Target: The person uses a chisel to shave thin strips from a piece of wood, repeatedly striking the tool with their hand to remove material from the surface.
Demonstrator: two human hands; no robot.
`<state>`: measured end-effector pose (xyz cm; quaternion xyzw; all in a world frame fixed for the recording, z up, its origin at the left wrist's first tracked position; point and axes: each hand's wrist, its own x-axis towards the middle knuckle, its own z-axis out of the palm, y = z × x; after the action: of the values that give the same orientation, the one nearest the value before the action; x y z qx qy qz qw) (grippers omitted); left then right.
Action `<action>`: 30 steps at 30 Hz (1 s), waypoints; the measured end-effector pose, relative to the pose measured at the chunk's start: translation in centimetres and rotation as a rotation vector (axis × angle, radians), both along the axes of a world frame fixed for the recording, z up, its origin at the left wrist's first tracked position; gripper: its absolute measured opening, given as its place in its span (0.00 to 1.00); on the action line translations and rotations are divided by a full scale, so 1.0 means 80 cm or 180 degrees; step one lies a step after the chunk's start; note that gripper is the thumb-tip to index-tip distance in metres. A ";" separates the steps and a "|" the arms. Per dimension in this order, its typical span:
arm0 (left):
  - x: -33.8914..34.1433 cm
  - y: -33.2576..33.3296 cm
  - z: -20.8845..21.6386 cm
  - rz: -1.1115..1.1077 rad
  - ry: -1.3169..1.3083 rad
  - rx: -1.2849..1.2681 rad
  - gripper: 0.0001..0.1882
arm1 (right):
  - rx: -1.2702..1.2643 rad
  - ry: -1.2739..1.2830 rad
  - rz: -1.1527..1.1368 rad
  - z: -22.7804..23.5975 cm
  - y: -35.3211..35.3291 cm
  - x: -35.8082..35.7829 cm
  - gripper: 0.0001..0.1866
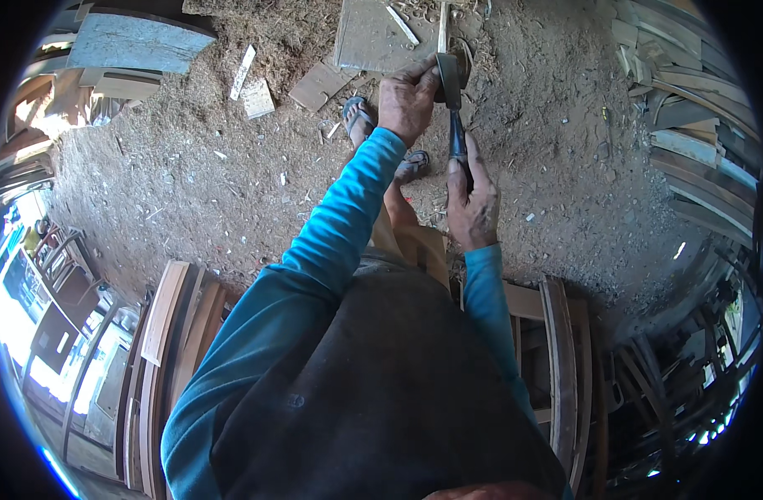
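Observation:
My right hand [475, 204] is closed around the dark bluish handle [458, 137] of a hand tool, thumb and forefinger lying along it. Beyond the handle is a flat, dark, blade-like piece [450, 79]; its exact kind is unclear. My left hand [408, 104] is closed, with its fingertips pressed on the side of that piece. A thin pale wooden stick [443, 29] extends away past the blade. Whether it joins the tool is hidden. Both hands are held out ahead of my body, above the ground.
A worn board [373, 37] lies on the dirt floor ahead, with a brown wood offcut [319, 86] and a pale offcut [258, 98] to its left. My sandalled foot [359, 117] is below. Stacked planks [169, 317] stand behind left; more timber [706, 167] lines the right.

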<state>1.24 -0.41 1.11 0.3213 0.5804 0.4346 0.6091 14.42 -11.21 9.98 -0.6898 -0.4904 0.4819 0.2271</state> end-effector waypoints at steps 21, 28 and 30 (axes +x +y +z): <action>0.013 -0.006 -0.002 0.0127 0.0627 0.0211 0.16 | 0.0299 -0.0541 0.0147 -0.007 0.021 0.003 0.26; 0.020 -0.004 0.012 0.0093 0.0358 0.0070 0.19 | 0.0862 -0.0860 0.0217 -0.042 0.095 0.008 0.28; 0.016 -0.004 0.020 -0.0016 0.0407 -0.0036 0.21 | 0.0449 -0.0794 0.0180 -0.021 0.089 0.019 0.28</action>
<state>2.53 -0.70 2.68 0.3464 0.6198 0.4084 0.5736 15.97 -4.11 8.31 -0.7126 -0.5666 0.3630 0.1987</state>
